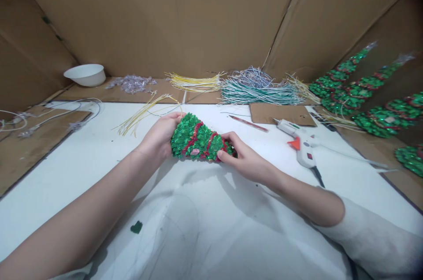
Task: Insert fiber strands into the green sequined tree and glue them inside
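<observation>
Looked like hold-and-adjust stage, my guess; next move probably called for steady grip, no squashing red trim [211, 140]; green tinsel cone [202, 144] tipped sideways above white table [82, 161]; left hand [163, 133] at wide end, fingers mostly hidden, couldn't tell exact grip; right hand [239, 155] pinching narrow end, thumb in front, fingers over top

The left arm [95, 205] slants in from eight o'clock, its left hand [165, 133] curled in a grip — fingertips mostly hidden; the right arm [297, 192] enters from four o'clock, its right hand [243, 158] gripping — thumb [228, 159] pointing toward ten o'clock, index finger [231, 137] bent
</observation>
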Action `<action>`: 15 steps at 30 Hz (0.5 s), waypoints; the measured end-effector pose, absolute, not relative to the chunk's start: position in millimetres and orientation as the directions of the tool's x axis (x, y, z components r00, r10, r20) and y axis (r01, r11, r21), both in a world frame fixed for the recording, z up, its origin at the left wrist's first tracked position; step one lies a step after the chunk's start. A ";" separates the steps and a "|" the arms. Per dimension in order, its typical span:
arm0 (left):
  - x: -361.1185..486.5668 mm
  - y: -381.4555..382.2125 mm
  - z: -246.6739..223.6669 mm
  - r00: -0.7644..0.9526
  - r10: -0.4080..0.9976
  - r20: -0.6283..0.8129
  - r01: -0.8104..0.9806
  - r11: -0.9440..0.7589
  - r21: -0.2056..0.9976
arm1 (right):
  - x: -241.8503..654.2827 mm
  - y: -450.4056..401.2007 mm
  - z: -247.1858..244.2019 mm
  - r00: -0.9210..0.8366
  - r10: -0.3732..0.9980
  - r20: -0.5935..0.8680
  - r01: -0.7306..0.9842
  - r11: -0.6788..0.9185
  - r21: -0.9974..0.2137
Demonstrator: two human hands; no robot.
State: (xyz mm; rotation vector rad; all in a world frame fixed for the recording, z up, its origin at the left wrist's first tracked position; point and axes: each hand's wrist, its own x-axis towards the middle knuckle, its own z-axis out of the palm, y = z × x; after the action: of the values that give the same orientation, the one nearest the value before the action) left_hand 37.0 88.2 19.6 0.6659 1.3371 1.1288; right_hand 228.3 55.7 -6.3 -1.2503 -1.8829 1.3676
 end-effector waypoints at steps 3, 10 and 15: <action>37.2 88.2 20.3 -0.134 0.900 -0.414 -0.259 0.371 0.892 | 228.8 55.7 -7.5 -0.458 0.883 -0.108 0.391 0.091 -0.916; 35.9 87.9 20.0 -0.127 0.898 -0.422 -0.263 0.380 0.887 | 229.7 55.0 -7.4 -0.461 0.882 -0.101 0.413 0.112 -0.904; 35.8 88.7 19.3 -0.150 0.895 -0.420 -0.268 0.372 0.889 | 229.3 55.0 -7.3 -0.466 0.878 -0.108 0.403 0.102 -0.910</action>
State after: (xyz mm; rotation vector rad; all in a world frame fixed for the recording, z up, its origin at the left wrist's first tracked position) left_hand 35.8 88.7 19.3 0.6307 1.3445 1.1398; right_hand 229.3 55.0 -7.3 -1.2479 -1.9180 1.3411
